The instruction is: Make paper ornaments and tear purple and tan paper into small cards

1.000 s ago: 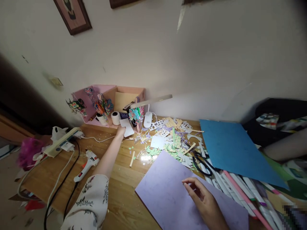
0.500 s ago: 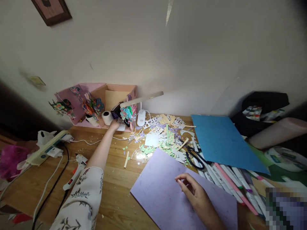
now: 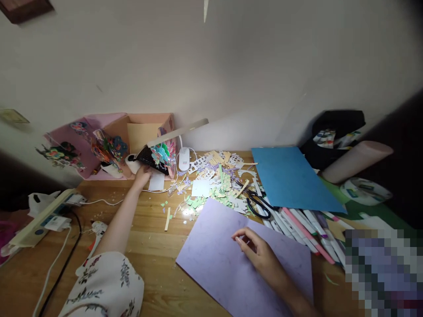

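Observation:
My left hand (image 3: 142,176) reaches to the front of the pink cardboard box (image 3: 130,118), its fingers closed at the lower end of a black mesh holder (image 3: 150,161). The holder is tilted, and colourful cut-paper flowers (image 3: 161,154) stand at its mouth. Its fingertips are partly hidden. Close beside that hand is a white cylinder (image 3: 132,164) with a dark opening. My right hand (image 3: 257,255) hovers over or rests on a purple sheet (image 3: 211,246), fingers loosely curled and holding nothing; I cannot tell whether it touches the sheet.
A white desk lamp (image 3: 184,159) stands behind a heap of paper scraps (image 3: 224,182). Black-handled scissors (image 3: 259,207), several markers (image 3: 304,229) and a blue sheet (image 3: 294,180) lie to the right. At the left are a power strip (image 3: 36,231) with cables and a glue gun (image 3: 95,235).
The view has shifted right. The black mesh holder has tilted and come further into sight at my left hand. My right hand keeps its pose over the purple sheet.

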`<action>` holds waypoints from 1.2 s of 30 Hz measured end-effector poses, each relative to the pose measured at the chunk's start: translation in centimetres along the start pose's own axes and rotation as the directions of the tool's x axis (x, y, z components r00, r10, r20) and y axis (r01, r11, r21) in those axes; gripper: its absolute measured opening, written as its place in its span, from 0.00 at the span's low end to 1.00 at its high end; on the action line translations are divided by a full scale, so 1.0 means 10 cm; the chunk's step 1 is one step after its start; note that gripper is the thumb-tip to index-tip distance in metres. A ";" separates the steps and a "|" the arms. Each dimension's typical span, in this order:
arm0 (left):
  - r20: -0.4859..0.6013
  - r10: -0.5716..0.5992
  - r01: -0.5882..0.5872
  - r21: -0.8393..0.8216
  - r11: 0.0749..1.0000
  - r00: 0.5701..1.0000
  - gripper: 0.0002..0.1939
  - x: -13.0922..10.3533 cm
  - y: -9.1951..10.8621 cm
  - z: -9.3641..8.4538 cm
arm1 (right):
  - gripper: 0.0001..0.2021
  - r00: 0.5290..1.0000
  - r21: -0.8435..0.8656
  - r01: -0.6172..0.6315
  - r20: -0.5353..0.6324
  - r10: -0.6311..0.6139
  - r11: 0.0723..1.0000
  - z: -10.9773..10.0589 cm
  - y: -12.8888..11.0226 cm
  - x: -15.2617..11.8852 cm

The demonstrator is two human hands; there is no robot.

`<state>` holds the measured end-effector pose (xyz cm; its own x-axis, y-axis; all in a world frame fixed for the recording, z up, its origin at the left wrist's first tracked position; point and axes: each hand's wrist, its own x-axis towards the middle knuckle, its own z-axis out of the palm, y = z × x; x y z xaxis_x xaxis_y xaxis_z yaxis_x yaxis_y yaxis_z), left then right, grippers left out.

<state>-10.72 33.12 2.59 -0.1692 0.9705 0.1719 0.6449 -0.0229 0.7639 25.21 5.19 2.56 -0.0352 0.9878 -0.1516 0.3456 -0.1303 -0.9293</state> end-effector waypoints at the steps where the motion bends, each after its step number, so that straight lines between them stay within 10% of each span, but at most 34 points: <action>1: 0.005 0.010 -0.010 -0.008 1.000 1.000 0.15 -0.02 0.02 0.00 | 0.12 1.000 0.004 0.004 0.001 -0.004 1.000 0.00 -0.01 0.00; 13: -0.076 0.147 -0.132 0.179 0.975 0.986 0.12 -0.01 0.43 0.10 | 0.13 1.000 0.006 0.024 0.003 -0.024 1.000 -0.03 -0.01 0.00; 36: 0.004 0.093 -0.092 0.180 0.979 0.996 0.15 0.11 0.23 0.41 | 0.15 0.999 -0.010 0.037 0.032 -0.036 0.999 -0.03 -0.03 0.02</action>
<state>-6.38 35.14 1.94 -0.1059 0.9651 0.2395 0.7813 -0.0682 0.6204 25.35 5.43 2.92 -0.0775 0.9887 -0.1284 0.3538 -0.0932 -0.9307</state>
